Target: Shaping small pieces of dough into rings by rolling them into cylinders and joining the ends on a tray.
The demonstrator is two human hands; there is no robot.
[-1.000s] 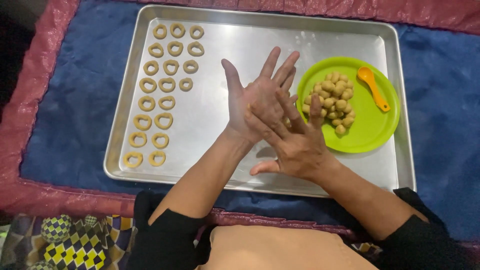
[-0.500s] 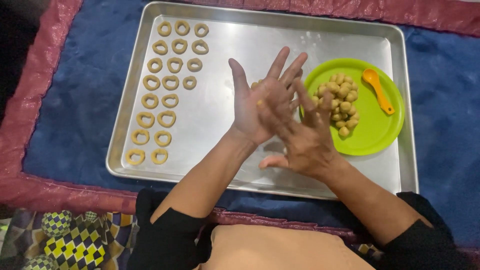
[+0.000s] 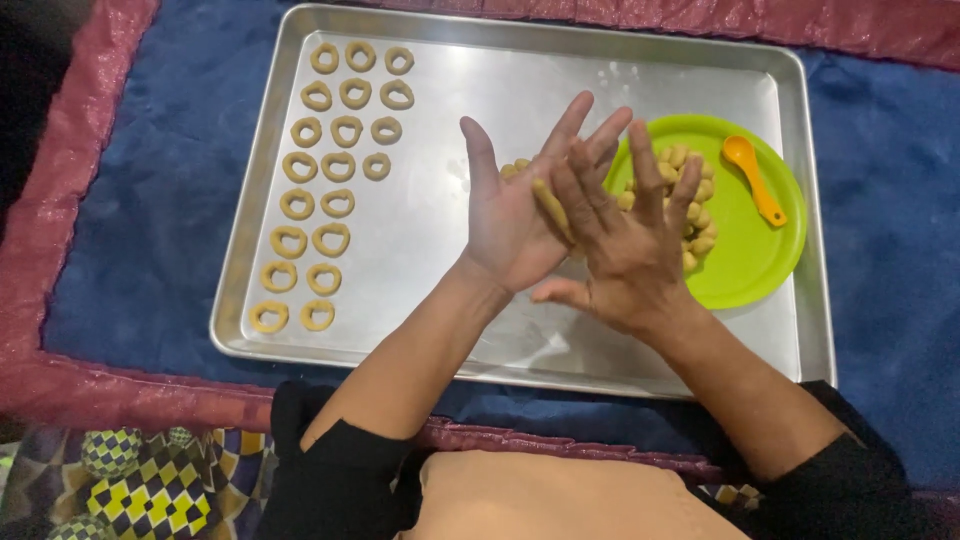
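1. Over the middle of the metal baking tray, from the head view, I see both hands raised palm to palm, with a short roll of dough pressed between them.
2. My left hand is flat and open, fingers spread wide and pointing toward the tray's far edge; it acts as the bed that the dough lies on.
3. My right hand lies across it, fingers splayed, palm down on the dough. Neither hand grips: the piece is sandwiched between the palms, which I judge suits rolling it into a thin rope.
4. Just beyond the right hand, against the tray's right side, stands a green plate with a heap of small dough balls and an orange spoon on its far right part. That keeps the supply close to the hands.
5. Along the tray's left side lie rows of finished dough rings, running from the far left corner to the near left corner, spaced apart so none touch.
6. Under the tray is a blue cloth with a red border; black sleeves cover both forearms near the bottom edge.
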